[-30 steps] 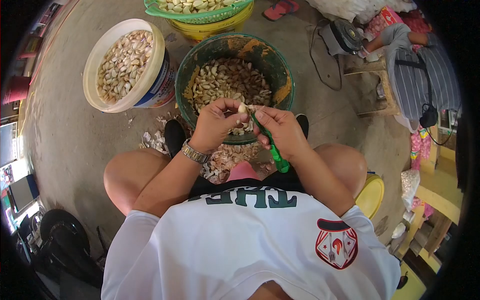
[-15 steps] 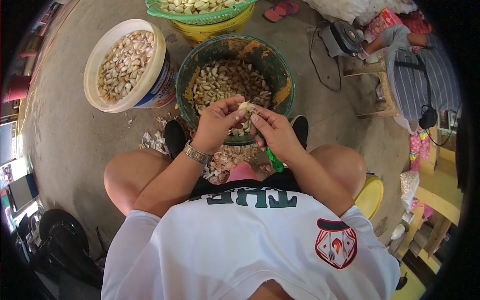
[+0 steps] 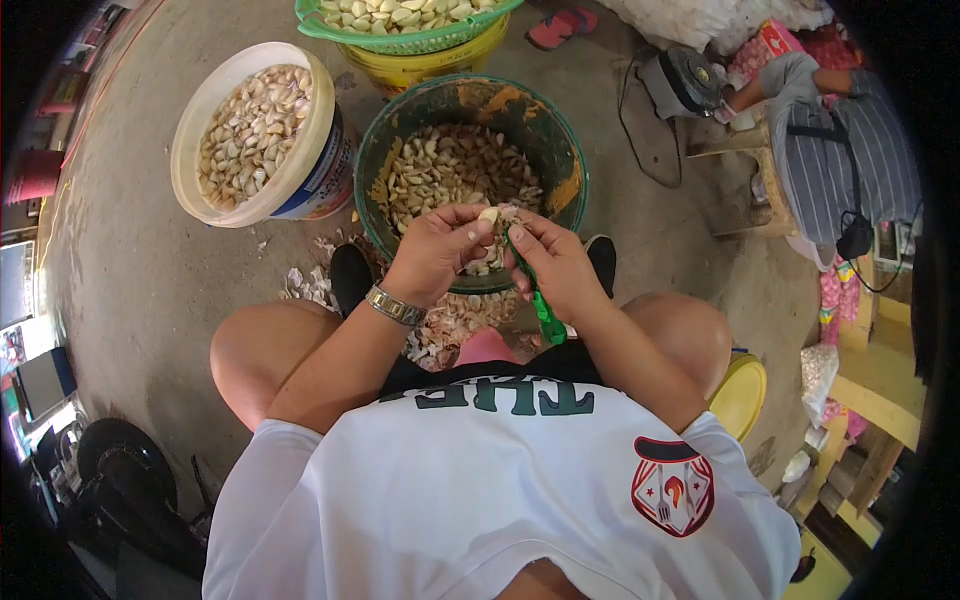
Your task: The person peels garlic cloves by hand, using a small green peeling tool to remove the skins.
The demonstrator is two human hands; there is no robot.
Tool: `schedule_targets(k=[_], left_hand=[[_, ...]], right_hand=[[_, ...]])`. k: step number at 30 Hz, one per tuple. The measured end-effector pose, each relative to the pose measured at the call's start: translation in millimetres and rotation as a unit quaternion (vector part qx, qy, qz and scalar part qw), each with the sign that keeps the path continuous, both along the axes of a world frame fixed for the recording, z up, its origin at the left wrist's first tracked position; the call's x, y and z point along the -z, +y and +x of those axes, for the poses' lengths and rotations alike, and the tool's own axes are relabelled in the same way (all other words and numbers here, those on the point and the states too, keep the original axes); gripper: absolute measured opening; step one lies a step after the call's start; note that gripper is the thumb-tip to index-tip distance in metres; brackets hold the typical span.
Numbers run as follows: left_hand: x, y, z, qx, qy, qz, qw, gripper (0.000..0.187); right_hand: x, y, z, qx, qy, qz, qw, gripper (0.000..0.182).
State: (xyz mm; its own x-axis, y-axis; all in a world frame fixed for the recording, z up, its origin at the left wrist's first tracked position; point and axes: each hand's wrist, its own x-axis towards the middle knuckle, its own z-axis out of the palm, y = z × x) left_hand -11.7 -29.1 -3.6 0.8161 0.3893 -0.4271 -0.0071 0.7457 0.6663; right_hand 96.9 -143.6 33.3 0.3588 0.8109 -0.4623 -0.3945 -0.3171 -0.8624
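Observation:
Over the near rim of a dark green bucket, both hands meet. My left hand, below a metal wristwatch, pinches a pale garlic clove between thumb and fingertips. In my right hand is a green-handled tool, probably a small knife, its blade hidden by the fingers. Bits of papery garlic skin show at the right fingertips, against the clove. Many unpeeled garlic cloves lie inside the bucket under the hands.
A white bucket of garlic cloves stands to the left. Behind is a green basket of peeled cloves on a yellow bucket. Garlic skins litter the floor between my feet. A person in striped clothing is at right.
The clove in my left fingers now shows a smoother, barer surface, and loose skin has gathered at my right fingertips. Both hands stay nearly in place; the view shifts slightly.

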Motion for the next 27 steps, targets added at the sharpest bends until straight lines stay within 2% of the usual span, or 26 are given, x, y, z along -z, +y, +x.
schedule_targets(k=[3,6,7,12,13,15,18,19,21,25,27], left_hand=[[-0.1,1.1,-1.0,0.049,0.034,0.083,0.995,0.025],[-0.5,6.5,-2.7,0.107,0.045,0.121,0.986,0.028],[-1.2,6.9,-2.8,0.124,0.047,0.13,0.983,0.028],[-3.1,5.8,-3.5,0.064,-0.032,-0.012,0.997,0.022],[-1.1,6.8,-4.2,0.062,-0.044,-0.051,0.996,0.021],[-1.2,4.0,-3.2,0.052,-0.046,-0.057,0.996,0.02],[1.6,2.4,-2.2,0.047,-0.033,-0.01,0.998,0.02],[2.6,2.5,-1.6,0.046,-0.026,0.015,0.998,0.02],[0.8,2.6,-0.1,0.01,-0.017,-0.05,0.999,0.02],[-7.8,9.0,0.6,0.001,0.0,-0.145,0.989,0.018],[-7.4,16.1,1.0,0.021,0.003,-0.109,0.994,0.016]], right_hand=[[2.2,-0.4,-1.0,-0.016,-0.033,0.005,0.999,0.032],[3.3,-1.4,3.9,-0.015,-0.015,-0.007,1.0,0.026],[0.9,-1.7,5.4,-0.002,0.027,-0.016,1.0,0.025],[-10.1,-2.4,10.5,0.055,0.217,-0.02,0.974,0.021],[-11.1,-2.2,10.0,0.057,0.209,-0.02,0.976,0.021],[-12.7,-1.7,6.8,0.062,0.194,-0.021,0.979,0.021],[-13.1,-2.0,0.6,0.03,0.062,-0.019,0.997,0.022],[-12.0,-2.7,1.1,0.029,0.066,-0.009,0.997,0.022],[-9.1,-5.7,3.4,0.026,0.075,0.011,0.997,0.022],[-15.9,-11.7,8.7,-0.22,0.046,-0.006,0.974,0.022],[-18.2,-12.2,5.6,-0.333,0.003,-0.013,0.943,0.023]])
